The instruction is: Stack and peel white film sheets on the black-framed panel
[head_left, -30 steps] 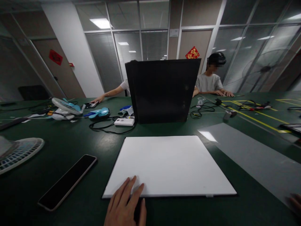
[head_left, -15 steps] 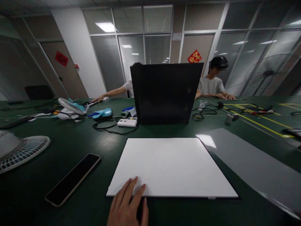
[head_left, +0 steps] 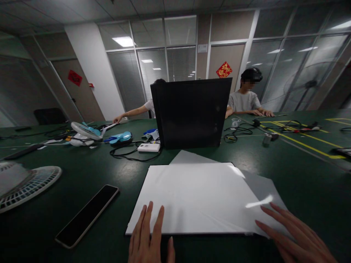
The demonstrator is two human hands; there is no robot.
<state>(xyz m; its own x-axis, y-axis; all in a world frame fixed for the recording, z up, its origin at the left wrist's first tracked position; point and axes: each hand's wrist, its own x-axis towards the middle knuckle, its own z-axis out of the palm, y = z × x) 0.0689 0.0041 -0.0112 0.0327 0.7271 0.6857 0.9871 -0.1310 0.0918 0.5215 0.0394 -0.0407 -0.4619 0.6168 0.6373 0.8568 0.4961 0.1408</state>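
Note:
A white square board (head_left: 192,197) lies flat on the dark green table in front of me. A thin glossy grey sheet (head_left: 260,188) lies skewed over it, corners sticking out past the far and right edges. My left hand (head_left: 152,239) rests flat with fingers spread on the board's near left edge. My right hand (head_left: 294,235) lies flat with fingers apart on the sheet's near right corner. Neither hand grips anything.
A black upright panel (head_left: 192,111) stands behind the board. A dark phone (head_left: 87,215) lies to the left, a white fan grille (head_left: 24,184) farther left. A white power bank (head_left: 148,147), cables and blue tools sit beyond. Two people sit across the table.
The grey sheet has moved from the table on the right onto the white board. My right hand came into view on it. My left hand stayed at the board's near edge.

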